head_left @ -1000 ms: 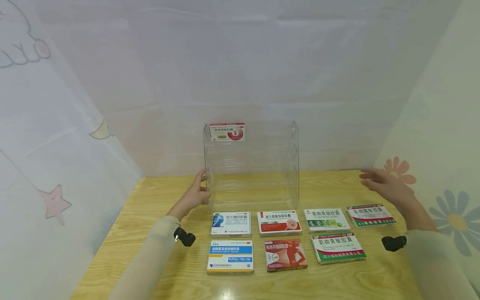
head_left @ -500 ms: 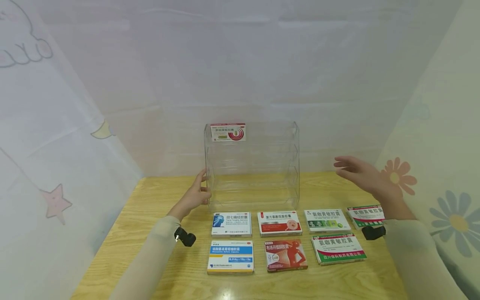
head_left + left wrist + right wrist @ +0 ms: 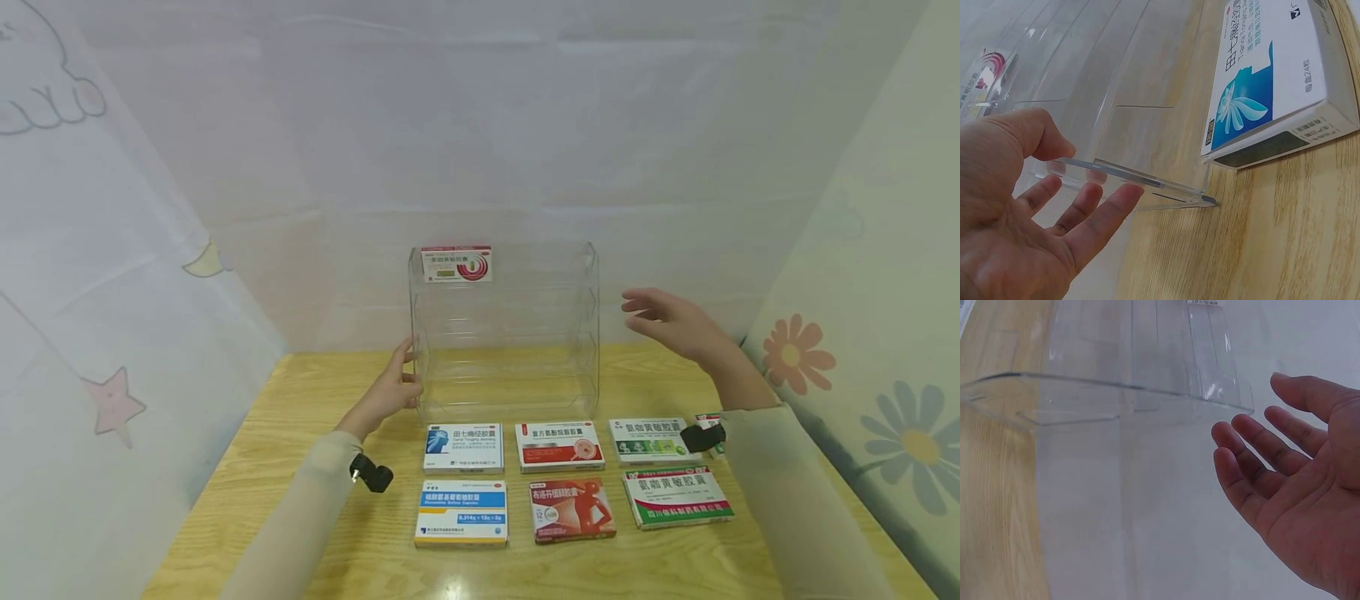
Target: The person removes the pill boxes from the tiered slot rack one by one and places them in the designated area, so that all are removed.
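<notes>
A clear plastic tiered display rack stands upright on the table. My left hand holds its left side panel, thumb at the edge and fingertips against the outer face, as the left wrist view shows. To the right of the rack, my right hand is raised with bent, loose fingers and nothing in it. Its fingertips are near the rack's upper right side edge, apart from it. One white and red medicine box stands in the top tier at the left.
Medicine boxes lie in two rows before the rack. Behind are a blue-white box, a red-white box, a green-white box and one partly hidden by the right arm. In front are a blue-striped box, a red box and a green-edged box.
My right hand has moved left and up toward the rack, and its forearm now covers most of the rightmost back-row box. The left hand, rack and boxes have stayed put.
</notes>
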The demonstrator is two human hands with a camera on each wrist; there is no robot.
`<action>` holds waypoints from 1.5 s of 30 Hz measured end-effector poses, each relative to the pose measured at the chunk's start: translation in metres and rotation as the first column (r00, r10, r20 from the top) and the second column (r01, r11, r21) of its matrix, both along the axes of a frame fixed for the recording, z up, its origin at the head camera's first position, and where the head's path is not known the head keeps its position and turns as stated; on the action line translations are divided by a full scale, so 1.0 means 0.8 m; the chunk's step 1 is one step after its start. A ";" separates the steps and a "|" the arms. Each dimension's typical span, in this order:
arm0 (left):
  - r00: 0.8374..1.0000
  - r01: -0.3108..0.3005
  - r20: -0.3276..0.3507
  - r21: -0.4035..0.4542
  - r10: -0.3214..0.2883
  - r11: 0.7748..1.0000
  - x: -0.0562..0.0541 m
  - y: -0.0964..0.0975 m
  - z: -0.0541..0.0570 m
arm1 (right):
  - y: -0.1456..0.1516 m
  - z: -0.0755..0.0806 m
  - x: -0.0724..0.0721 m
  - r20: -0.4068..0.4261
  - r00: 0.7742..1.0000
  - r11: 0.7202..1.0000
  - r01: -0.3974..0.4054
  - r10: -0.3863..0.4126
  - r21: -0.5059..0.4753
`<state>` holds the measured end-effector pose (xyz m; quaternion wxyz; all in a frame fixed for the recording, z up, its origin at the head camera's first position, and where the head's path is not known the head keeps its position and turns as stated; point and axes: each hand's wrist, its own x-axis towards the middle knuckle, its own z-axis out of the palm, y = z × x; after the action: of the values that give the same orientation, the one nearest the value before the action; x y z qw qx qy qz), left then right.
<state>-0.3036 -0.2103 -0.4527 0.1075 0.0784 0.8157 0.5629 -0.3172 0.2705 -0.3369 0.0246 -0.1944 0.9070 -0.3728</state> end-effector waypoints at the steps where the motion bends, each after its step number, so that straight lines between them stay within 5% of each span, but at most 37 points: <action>1: 1.000 -0.002 0.000 0.001 0.002 1.000 -0.003 -0.001 -0.005 | -0.005 0.002 -0.001 0.001 1.000 1.000 -0.004 0.004 -0.002; 7: 1.000 -0.011 -0.015 -0.011 0.011 1.000 -0.015 -0.006 -0.023 | -0.027 0.010 -0.014 0.004 1.000 1.000 -0.006 0.006 -0.019; 16: 0.999 -0.017 -0.031 -0.037 0.016 0.999 -0.014 -0.007 -0.021 | -0.064 0.023 -0.033 0.008 0.999 0.998 -0.048 0.049 -0.045; 23: 1.000 -0.002 0.004 -0.014 0.002 1.000 -0.001 -0.002 0.001 | -0.096 0.033 -0.045 0.011 0.998 0.996 -0.061 0.062 -0.064; 29: 1.000 -0.020 -0.011 -0.029 0.020 0.999 -0.012 -0.009 -0.020 | -0.123 0.041 -0.056 0.015 0.998 0.996 -0.060 0.061 -0.064; 45: 0.999 -0.030 -0.022 -0.053 0.029 0.998 -0.013 -0.007 -0.022 | -0.185 0.036 -0.098 -0.021 0.999 0.994 -0.045 0.043 -0.101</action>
<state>-0.3137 -0.2155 -0.4701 0.0925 0.0696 0.8327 0.5415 -0.3953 0.1228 -0.3084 0.0143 -0.2188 0.8825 -0.4161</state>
